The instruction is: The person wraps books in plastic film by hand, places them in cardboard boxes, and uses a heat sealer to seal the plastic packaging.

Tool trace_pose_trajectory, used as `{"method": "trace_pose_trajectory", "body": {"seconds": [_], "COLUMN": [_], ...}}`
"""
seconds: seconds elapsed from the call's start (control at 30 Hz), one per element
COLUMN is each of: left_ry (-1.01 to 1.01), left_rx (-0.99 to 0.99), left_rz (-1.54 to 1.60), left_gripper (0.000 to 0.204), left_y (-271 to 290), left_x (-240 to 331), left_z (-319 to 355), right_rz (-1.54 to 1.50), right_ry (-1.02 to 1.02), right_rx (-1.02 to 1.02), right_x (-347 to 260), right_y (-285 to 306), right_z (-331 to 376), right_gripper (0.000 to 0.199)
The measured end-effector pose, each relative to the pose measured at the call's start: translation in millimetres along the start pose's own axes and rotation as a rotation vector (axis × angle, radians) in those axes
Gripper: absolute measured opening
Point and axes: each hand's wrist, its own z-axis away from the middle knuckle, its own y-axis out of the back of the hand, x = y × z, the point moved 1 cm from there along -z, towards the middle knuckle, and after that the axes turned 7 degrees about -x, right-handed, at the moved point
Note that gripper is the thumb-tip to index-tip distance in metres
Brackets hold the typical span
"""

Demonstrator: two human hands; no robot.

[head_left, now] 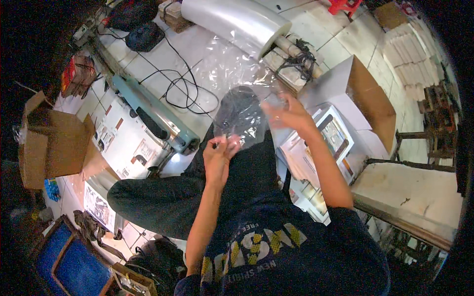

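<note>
A fat roll of clear plastic [232, 22] lay on the tiled floor [316, 19]. On its near side, above dark trousers [153, 197], two bare hands were at a loose piece of clear film [253, 123]. Shiny creases ran from that film toward the roll; whether the two were joined was hard to tell.

The left hand [219, 154], farther from the roll, had its grip pinching the film's near edge between thumb and fingertips. The right hand [290, 116], closer to the roll, was blurred at the film's right side with its fingers partly spread; I could not tell whether its grip pinched anything.

The film looked very light, thin and limp, probably slippery and quick to cling, crumple or stretch. Its edges and corners seemed the best places to hold, one hand on each side, pulled gently so that the middle stayed flat.

Left of the roll and nearer than it stood a long blue-grey device [153, 116]; right of the roll, also nearer, was an open carton [370, 93].
</note>
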Motion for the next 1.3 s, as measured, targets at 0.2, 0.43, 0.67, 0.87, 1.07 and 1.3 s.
{"method": "trace_pose_trajectory", "body": {"seconds": [0.2,0.43,0.67,0.87,1.07,1.3], "left_ry": [-0.31,-0.341,0.267,-0.086,-0.569,-0.35], "left_rx": [0.307,0.208,-0.556,-0.024,-0.197,-0.296], "left_rz": [-0.295,-1.062,-1.46,-1.353,-1.36,-1.274], "left_gripper": [0.04,0.02,0.021,0.012,0.037,0.011], "left_y": [14.9,4.9,16.3,28.6,-48.5,-31.0], "left_x": [9.3,82.0,59.1,77.2,72.3,29.4], "left_z": [15.4,51.6,136.9,100.7,18.9,-21.9], "right_rz": [0.155,0.465,0.606,0.321,0.634,0.577], "right_ry": [0.161,0.227,0.428,0.285,0.233,0.552], "right_rx": [-0.124,-0.077,-0.037,-0.074,0.067,0.945], "right_x": [47.2,30.4,63.9,45.9,29.8,47.9], "right_y": [8.0,0.3,7.5,12.2,17.4,86.5], "right_z": [-19.6,-25.0,-31.1,-10.0,0.3,97.4], "right_gripper": [0.065,0.058,0.054,0.053,0.055,0.064]}}
